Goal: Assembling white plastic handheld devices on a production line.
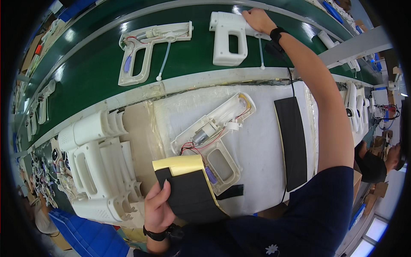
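In my left hand (158,210), thumb pressed on top, is a black foam sheet (190,195) with yellow backing paper along its upper edge. It covers part of an open white gun-shaped housing (205,115) on the work surface. Inside that housing are a small motor, red wires and a purple cylindrical part. My right arm stretches over to the green belt, where my right hand (259,20) is closed over the rear of a closed white gun-shaped housing (229,20). The thumb side of that grip is partly hidden.
On the belt (94,55) lies another open housing (147,38) with wiring inside. White shells (87,171) stand stacked at the left, above a blue bin (87,235). A black strip (291,143) lies at the right. Another person (376,165) is at the far right.
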